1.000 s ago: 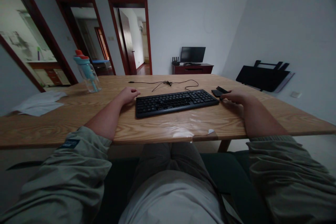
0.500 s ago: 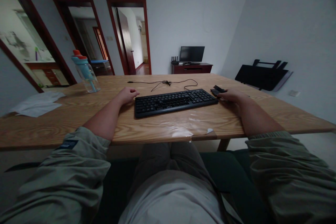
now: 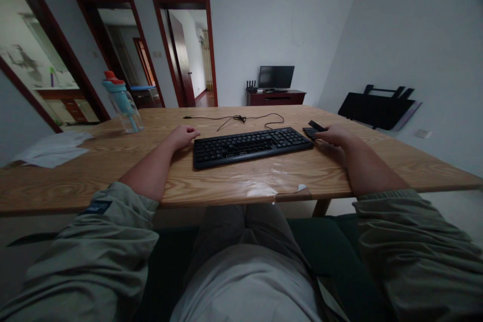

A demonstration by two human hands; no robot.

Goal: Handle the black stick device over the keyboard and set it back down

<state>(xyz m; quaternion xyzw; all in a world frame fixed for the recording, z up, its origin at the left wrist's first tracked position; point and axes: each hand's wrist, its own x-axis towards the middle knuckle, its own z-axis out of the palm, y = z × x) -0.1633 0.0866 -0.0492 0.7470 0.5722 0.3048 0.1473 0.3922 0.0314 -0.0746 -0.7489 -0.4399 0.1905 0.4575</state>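
Observation:
A black keyboard [image 3: 252,147] lies on the wooden table in front of me, its right end slightly farther away than its left. My left hand [image 3: 183,137] rests at the keyboard's far left corner with fingers curled together; nothing shows in them. Past the keyboard's right end, my right hand [image 3: 334,136] pinches a small black strip-like piece [image 3: 317,125], tilted upward. Under it, a flat black piece with a ridged or keyed surface [image 3: 309,133] lies by the fingertips. I cannot tell whether these two are joined, nor their kind.
A thin black cable [image 3: 239,118], bundled in the middle, runs behind the keyboard. At the left stand a clear bottle with blue and red lid [image 3: 124,105] and white paper or cloth [image 3: 56,148]. Torn film [image 3: 301,188] lifts at the table's [image 3: 219,188] front edge.
The black strip in my right hand has shifted slightly up and to the right, opening a wider angle to the flat piece. My left hand and the keyboard stay put.

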